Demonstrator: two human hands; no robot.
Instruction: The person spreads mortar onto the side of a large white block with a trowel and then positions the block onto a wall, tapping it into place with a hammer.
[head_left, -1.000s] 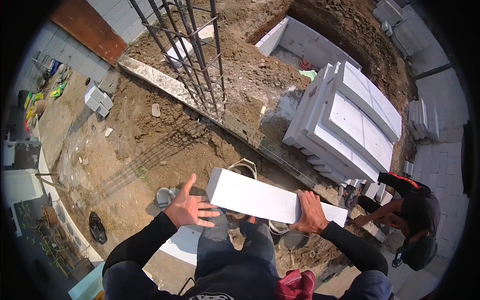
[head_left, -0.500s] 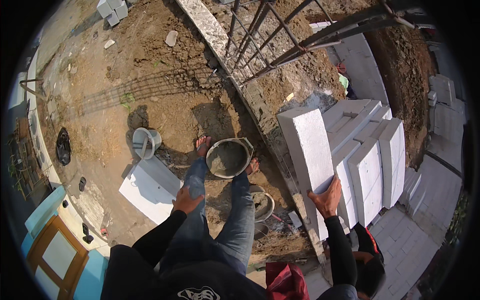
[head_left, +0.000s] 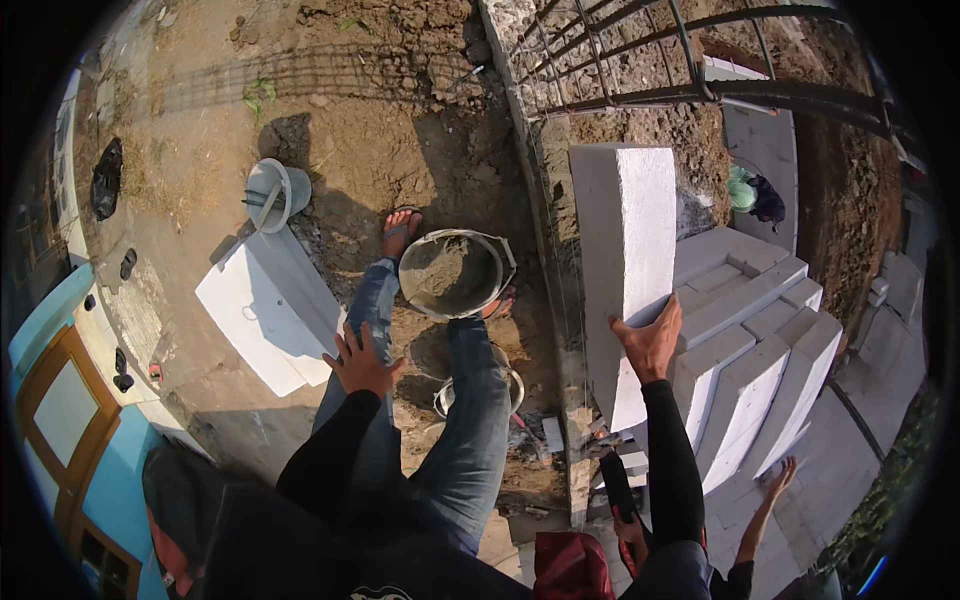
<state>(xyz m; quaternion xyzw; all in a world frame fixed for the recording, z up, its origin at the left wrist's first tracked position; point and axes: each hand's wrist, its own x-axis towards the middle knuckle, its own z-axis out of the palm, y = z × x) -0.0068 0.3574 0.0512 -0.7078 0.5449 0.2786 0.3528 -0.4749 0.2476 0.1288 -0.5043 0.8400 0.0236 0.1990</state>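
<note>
A long white lightweight building block lies at my right, on the concrete ledge next to a stack. My right hand grips its near part, thumb on the left side and fingers toward the right. Over my left thigh, my left hand holds nothing, its fingers spread. Between my feet stands a bucket of grey mortar. Another bucket is partly hidden behind my right leg.
White blocks are stacked at the right, with a co-worker's raised hand nearby. A rebar cage juts in at the top right. A light bucket and white slabs lie left; a red cloth hangs below.
My left hand has spread its fingers and shifted slightly left and up. My right hand remains on the block. The view has turned, and a co-worker's hand has appeared at the lower right.
</note>
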